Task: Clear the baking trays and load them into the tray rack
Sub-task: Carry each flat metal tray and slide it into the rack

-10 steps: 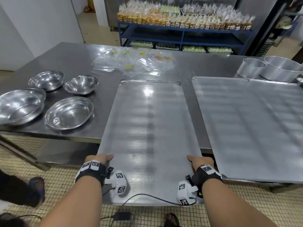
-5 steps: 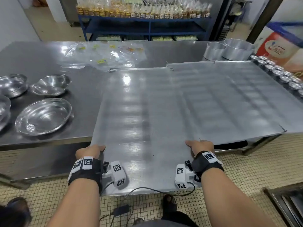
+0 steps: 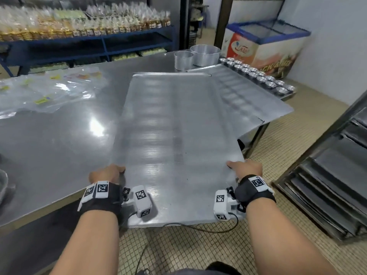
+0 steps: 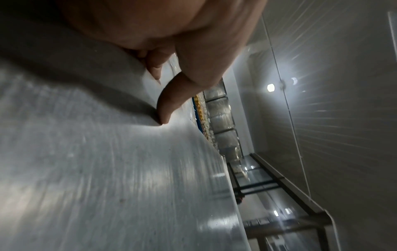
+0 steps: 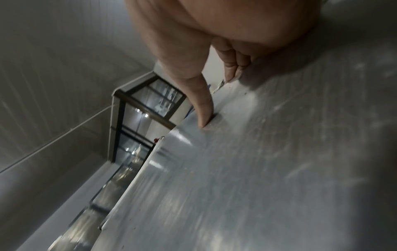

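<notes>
A large flat aluminium baking tray [image 3: 174, 139] is held up over the steel table [image 3: 55, 147], its near end past the table's front edge. My left hand [image 3: 108, 172] grips its left long edge, thumb on top [image 4: 169, 105], fingers curled beneath. My right hand [image 3: 245, 167] grips the right long edge the same way, thumb pressed on the tray surface [image 5: 204, 110]. A second flat tray [image 3: 256, 96] lies on the table's right end, partly under the held one. The tray rack [image 3: 327, 195] stands at the right with several dark trays slotted in.
Two round metal tins [image 3: 196, 56] and several small foil cups [image 3: 258, 76] sit at the far right of the table. Clear plastic bags [image 3: 49, 90] lie at the far left. A chest freezer [image 3: 266, 46] and blue shelving [image 3: 89, 42] stand behind. The floor is tiled.
Both hands have carried the tray to the right, off its spot on the table, over the second tray. The view has turned right, bringing the rack and freezer into sight.
</notes>
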Demonstrator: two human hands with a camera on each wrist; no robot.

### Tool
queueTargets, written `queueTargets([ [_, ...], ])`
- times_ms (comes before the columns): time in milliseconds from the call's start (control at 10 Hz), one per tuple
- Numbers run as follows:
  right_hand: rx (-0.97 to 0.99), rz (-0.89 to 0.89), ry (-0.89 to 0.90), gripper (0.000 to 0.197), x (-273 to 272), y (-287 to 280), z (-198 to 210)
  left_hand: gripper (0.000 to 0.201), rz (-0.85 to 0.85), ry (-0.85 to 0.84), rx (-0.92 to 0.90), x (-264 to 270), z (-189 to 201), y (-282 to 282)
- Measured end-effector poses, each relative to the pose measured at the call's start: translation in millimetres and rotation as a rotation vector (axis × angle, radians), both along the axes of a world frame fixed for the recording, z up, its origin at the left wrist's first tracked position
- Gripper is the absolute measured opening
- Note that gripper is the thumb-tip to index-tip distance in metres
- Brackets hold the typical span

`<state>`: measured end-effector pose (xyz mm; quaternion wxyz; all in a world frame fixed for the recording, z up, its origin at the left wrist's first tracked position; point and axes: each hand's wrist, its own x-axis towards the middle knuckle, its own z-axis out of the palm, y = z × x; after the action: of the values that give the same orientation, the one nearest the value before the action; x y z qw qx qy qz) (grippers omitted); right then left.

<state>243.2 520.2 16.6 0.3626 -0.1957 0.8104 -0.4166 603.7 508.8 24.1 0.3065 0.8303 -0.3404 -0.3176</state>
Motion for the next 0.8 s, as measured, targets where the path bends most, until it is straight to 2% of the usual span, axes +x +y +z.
queueTargets([
  [100, -0.026, -0.096, 0.01, 0.029, -34.1, 20.9, 8.0, 0.039, -0.031, 0.137, -0.001, -36.2, 13.1, -16.5],
  [200, -0.05, -0.209, -0.006, 0.04, -69.1, 44.5, 16.1, 0.048, -0.052, 0.255, 0.043, -70.3, 11.2, -28.1],
  [500, 0.005, -0.533, -0.038, 0.044, -180.0, 131.7, 19.4, 0.051, -0.316, 0.264, 0.1, -209.9, 15.9, -36.2],
  [600, -0.005, -0.599, -0.064, 0.043, -209.4, 159.8, 20.7, 0.045, -0.388, 0.294, 0.141, -252.0, 17.1, -35.7],
  [700, -0.009, -0.675, -0.049, 0.04, -235.2, 188.3, 23.1, 0.045, -0.441, 0.316, 0.095, -300.0, 37.0, -12.9],
  [800, -0.011, -0.738, -0.036, 0.034, -259.9, 216.9, 26.5, 0.046, -0.534, 0.292, 0.088, -335.6, 37.4, -8.8],
])
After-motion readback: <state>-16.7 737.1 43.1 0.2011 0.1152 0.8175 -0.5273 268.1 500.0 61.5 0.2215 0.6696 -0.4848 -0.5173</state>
